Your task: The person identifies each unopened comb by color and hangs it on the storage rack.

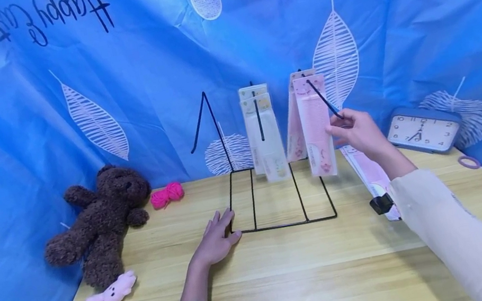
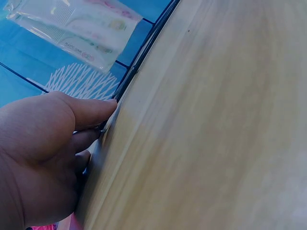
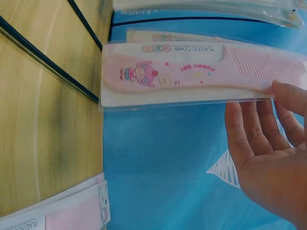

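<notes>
A black wire display rack (image 1: pixel 283 226) stands on the table with hooks on top. My left hand (image 1: pixel 216 241) rests at the front left corner of its base, fingers spread and thumb tip at the wire (image 2: pixel 132 73). On the right hook hangs a packaged pink comb (image 1: pixel 315 121), in front of another pink pack (image 1: pixel 294 133). My right hand (image 1: pixel 359 132) pinches that front comb's edge, thumb over the pack (image 3: pixel 192 79) and fingers partly hidden behind it. Pale packaged combs (image 1: pixel 271 140) hang from the middle hook. The left hook (image 1: pixel 198 123) is bare.
More pink comb packs (image 1: pixel 373 175) lie right of the rack, partly under my right forearm. A blue clock (image 1: pixel 425 129) and a purple ring (image 1: pixel 469 162) sit farther right. Leftward are a brown teddy bear (image 1: pixel 104 223), pink yarn (image 1: pixel 166 195) and a small pink plush (image 1: pixel 113 297).
</notes>
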The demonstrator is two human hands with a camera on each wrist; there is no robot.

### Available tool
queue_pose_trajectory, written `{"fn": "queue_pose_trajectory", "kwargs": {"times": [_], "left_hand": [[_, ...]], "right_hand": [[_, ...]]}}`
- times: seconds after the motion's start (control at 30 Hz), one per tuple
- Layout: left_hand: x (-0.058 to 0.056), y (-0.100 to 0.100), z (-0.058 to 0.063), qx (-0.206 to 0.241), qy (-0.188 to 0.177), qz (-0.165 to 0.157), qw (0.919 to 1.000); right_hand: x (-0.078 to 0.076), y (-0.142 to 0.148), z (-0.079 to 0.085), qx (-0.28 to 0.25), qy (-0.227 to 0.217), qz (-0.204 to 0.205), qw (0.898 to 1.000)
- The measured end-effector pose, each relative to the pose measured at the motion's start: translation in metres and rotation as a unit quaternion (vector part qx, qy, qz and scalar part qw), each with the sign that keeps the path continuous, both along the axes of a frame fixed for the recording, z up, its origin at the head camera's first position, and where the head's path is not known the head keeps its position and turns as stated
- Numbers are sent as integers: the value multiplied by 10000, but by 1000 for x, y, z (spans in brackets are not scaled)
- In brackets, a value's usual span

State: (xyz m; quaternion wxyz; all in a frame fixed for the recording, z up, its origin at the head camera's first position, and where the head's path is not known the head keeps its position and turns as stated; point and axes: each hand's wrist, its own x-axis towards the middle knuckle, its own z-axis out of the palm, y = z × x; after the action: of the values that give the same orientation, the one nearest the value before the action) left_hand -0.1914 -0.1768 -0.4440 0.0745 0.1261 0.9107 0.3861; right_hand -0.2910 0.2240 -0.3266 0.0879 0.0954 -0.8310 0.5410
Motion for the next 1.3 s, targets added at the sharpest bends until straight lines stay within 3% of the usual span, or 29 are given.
{"fn": "queue_pose_trajectory", "kwargs": {"times": [0.47, 0.77, 1.0, 1.3], "left_hand": [[0, -2, -3, 17, 50, -36, 10000], [-1, -2, -3, 41, 61, -55, 10000], [-1, -2, -4, -44, 82, -31, 10000], [-2, -2, -3, -40, 47, 28, 10000]], "right_hand": [[-21, -12, 7, -386, -206, -42, 9990], [-20, -7, 6, -237, -188, -97, 9995], [-14, 11, -6, 50, -240, -8, 9997], [-4, 42, -34, 255, -743, -10, 9969]]}}
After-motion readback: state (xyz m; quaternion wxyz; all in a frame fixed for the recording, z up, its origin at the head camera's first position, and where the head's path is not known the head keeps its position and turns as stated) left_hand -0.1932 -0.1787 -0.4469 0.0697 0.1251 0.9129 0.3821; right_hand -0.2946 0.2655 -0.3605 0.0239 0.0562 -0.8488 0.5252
